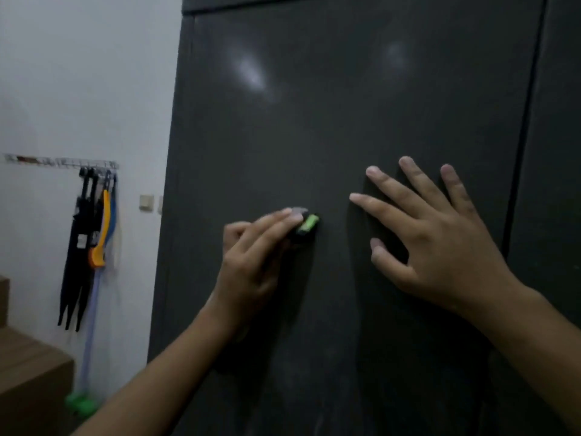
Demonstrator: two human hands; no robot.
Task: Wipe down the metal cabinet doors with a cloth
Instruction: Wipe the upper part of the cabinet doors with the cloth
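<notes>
Right hand (437, 243) is spread flat, fingers wide, on the dark cabinet door (330, 121). Left hand (251, 262) pinches a small black-and-green object (306, 226) against the door, just left of the right hand. Can't spot any cloth.

Dark cabinet door (345, 121): smooth metal, faintly glossy sheen

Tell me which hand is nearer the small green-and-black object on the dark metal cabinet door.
Left. The left hand has its fingers on the small green-and-black object; the right hand lies spread flat, apart, to its right.
</notes>
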